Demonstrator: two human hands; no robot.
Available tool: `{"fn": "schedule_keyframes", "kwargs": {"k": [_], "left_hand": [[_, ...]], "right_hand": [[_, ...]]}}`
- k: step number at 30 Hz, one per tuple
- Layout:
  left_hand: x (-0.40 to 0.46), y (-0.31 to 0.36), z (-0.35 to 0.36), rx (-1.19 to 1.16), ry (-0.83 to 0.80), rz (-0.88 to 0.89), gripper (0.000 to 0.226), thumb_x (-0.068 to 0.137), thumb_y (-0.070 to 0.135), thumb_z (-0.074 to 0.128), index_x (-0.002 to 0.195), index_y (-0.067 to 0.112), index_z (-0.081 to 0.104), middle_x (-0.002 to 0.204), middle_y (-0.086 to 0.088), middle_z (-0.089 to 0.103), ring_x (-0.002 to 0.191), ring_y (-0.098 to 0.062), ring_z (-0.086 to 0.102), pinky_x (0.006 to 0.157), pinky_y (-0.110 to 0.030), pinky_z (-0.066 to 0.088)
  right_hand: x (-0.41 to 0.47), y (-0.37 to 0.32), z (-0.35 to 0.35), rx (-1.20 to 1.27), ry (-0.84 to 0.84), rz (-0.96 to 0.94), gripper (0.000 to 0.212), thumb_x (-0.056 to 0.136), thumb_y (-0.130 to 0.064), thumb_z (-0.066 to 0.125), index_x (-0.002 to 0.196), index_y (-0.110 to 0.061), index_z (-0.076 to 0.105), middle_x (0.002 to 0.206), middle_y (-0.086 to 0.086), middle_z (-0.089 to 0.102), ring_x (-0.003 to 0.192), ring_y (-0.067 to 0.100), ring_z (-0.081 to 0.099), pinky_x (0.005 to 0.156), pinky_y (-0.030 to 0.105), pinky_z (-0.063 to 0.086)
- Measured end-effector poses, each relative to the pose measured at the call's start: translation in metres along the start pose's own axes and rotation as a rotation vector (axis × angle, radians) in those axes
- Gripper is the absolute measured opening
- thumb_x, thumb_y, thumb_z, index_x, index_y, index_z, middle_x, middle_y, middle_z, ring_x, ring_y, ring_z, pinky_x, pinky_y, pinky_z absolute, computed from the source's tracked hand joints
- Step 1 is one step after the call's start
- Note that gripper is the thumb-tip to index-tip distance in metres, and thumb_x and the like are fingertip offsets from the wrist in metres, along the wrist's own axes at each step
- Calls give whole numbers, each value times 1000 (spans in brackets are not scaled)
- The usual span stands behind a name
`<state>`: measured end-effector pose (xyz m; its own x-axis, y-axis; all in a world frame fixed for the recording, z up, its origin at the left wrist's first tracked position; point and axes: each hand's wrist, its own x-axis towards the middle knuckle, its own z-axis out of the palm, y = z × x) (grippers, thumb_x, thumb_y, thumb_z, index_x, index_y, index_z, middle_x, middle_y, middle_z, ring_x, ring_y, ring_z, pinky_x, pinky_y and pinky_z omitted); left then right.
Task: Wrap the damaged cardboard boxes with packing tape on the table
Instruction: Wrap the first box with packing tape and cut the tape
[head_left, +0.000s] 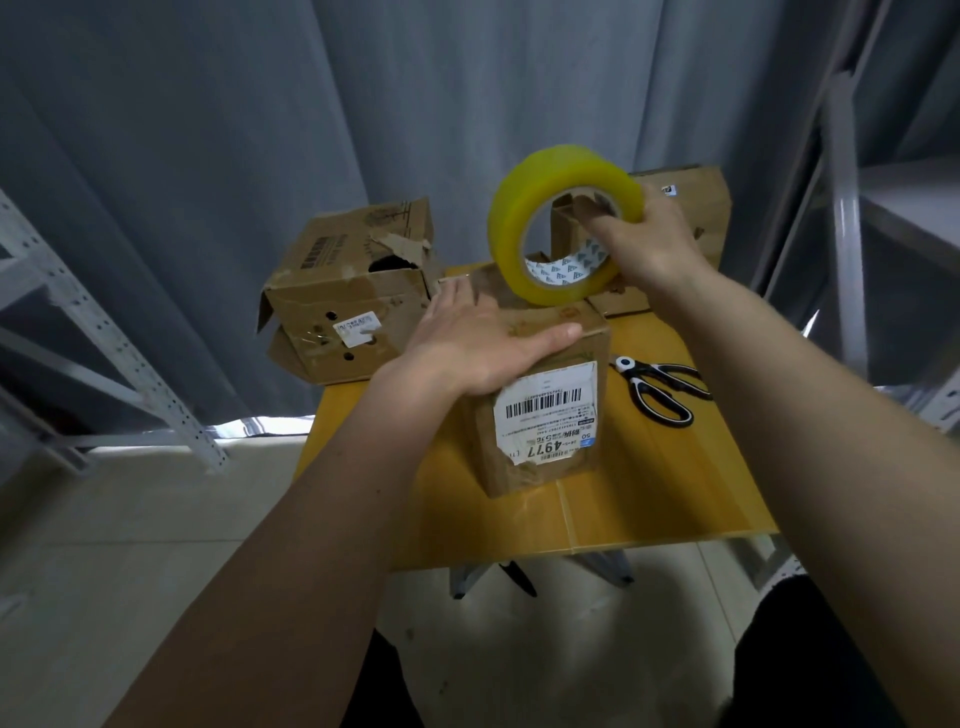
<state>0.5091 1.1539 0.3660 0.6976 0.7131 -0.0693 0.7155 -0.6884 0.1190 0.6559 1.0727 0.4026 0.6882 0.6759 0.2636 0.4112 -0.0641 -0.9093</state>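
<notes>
A: What's on the left of the table (649, 499)?
B: A torn box (353, 296) at its far corner. Next, the left hand (483, 343) lies flat, fingers straight, on the labelled box (545, 410) in the middle.
A: And the tape?
B: The right hand (649, 244) grips the tape roll (550, 218), upright on that box. Scissors (660, 389) lie to the right.

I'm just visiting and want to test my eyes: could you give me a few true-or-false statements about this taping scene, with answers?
1. The right hand holds the yellow tape roll. True.
2. The left hand holds the scissors. False: it lies flat on top of the middle box; the scissors lie on the table.
3. The torn box sits to the left of the middle box. True.
4. The middle box has no label. False: a barcode label is on its front.
</notes>
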Motion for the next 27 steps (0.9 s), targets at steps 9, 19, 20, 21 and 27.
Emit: {"fn": "schedule_keyframes", "kwargs": {"k": [9, 19, 20, 21, 27], "left_hand": [[3, 4, -7, 55, -47, -1, 130, 54, 101, 14, 151, 17, 32, 160, -13, 19, 148, -32, 11, 120, -47, 16], [4, 10, -1, 158, -9, 43, 130, 51, 102, 7, 137, 16, 54, 154, -15, 35, 147, -33, 13, 119, -50, 7], [3, 11, -1, 151, -3, 33, 130, 53, 102, 9, 141, 14, 50, 156, -16, 31, 148, -34, 11, 120, -50, 8], [1, 11, -1, 139, 3, 19, 131, 55, 102, 13, 146, 12, 43, 158, -17, 24, 148, -34, 9, 120, -49, 8], [-5, 9, -3, 27, -7, -25, 144, 49, 99, 17, 154, 2, 2, 162, -17, 0, 150, -33, -1, 120, -43, 2]], "right_hand": [[-8, 16, 20, 263, 35, 136, 23, 82, -20, 74, 102, -10, 69, 101, 7, 72, 94, 23, 69, 89, 45, 55], [9, -11, 20, 11, 7, -133, 32, 92, -28, 62, 114, -4, 62, 108, 14, 66, 101, 24, 62, 89, 45, 51], [10, -9, 19, 11, 18, -134, 32, 92, -28, 62, 115, -5, 61, 109, 13, 66, 102, 23, 62, 89, 43, 51], [11, -7, 17, 15, 38, -134, 32, 92, -26, 62, 116, -5, 61, 109, 12, 67, 102, 22, 62, 90, 41, 51], [21, 15, -12, 114, 218, -97, 9, 91, -22, 64, 98, -19, 67, 83, -11, 61, 79, 5, 60, 76, 23, 56]]}}
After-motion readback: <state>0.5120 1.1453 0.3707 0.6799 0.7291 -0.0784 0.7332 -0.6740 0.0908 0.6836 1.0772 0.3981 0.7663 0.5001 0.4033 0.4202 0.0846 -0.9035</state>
